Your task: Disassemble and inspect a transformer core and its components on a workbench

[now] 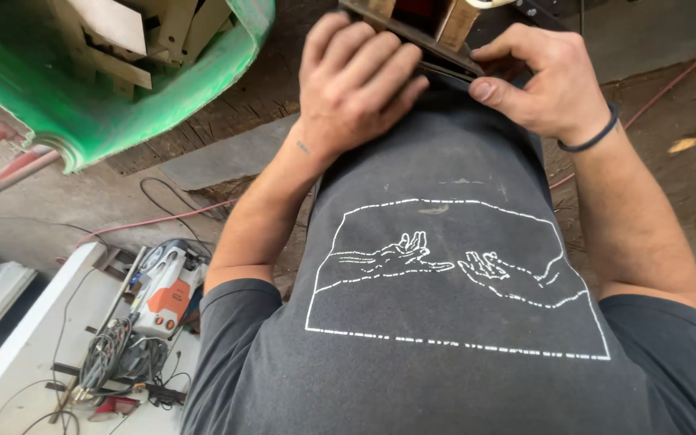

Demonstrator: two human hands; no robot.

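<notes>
Person stands looking down over a dark grey printed t-shirt (453, 322), both hands up at a dark metal frame piece (412, 36) near the top edge of view. Left hand (356, 84) lies flat over the frame's lower edge, fingers together and curled down over it, palm pressing on the bar; grip covers the metal, so what the fingertips do underneath cannot be told. Right hand (545, 76) sits just beside the left, thumb and forefinger pinching a thin dark edge of the same frame, other fingers folded behind. A dark band (594, 138) circles the right wrist. The frame runs tilted across between the two grips, touching both, and two pale wooden blocks (457, 20) stand up just beyond the fingers. Well off to the left of the left grip hangs a green plastic tub (147, 97) holding pale scrap pieces. Far below that grip, on a white worktop (10, 354), lies an orange and white power tool (163, 294) with a bundle of cables (110, 354) touching it. A red hose (155, 221) trails over the dirt floor (686, 177) past the left forearm, and another red line runs beyond the right wrist.
</notes>
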